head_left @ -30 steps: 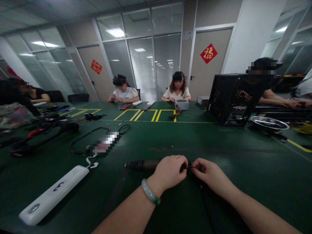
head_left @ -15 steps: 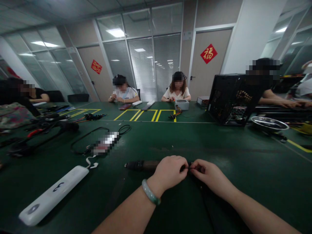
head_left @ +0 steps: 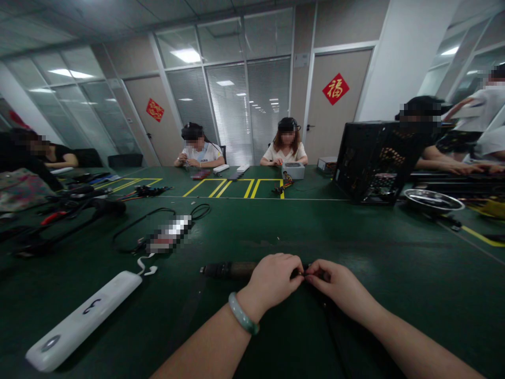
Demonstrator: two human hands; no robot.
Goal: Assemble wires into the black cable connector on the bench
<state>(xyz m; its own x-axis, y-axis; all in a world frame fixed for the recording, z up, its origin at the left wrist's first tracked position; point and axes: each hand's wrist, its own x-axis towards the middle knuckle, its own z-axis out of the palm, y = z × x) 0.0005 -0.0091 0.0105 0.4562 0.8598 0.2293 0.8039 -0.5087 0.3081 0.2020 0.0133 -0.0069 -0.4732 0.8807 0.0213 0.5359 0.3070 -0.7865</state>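
A dark, slim cylindrical tool that looks like an electric screwdriver (head_left: 232, 270) lies on the green table, its narrow tip pointing left. My left hand (head_left: 276, 276), with a pale green bangle (head_left: 241, 315) at the wrist, covers the tool's right part; its thumb and forefinger are pinched together. Facing it, my right hand (head_left: 335, 279) is closed too, thumb and fingertips pressed together. The fingertips of both hands nearly meet at the tool's rear end. Whatever is between them is too small and hidden to name. A dark cord (head_left: 333, 326) runs down from there toward me.
A long white power bank marked 3 (head_left: 84, 318) lies at left with a short white cable. Beyond it are a blurred-out device (head_left: 169, 234) with a black cord and dark headgear (head_left: 79, 221). A black computer case (head_left: 366, 163) and metal bowl (head_left: 434, 201) stand right. Several people sit around.
Both hands stay pinched at the tool's end, with only tiny finger shifts. The view has moved slightly. At far right, a standing person in white has come further into view.
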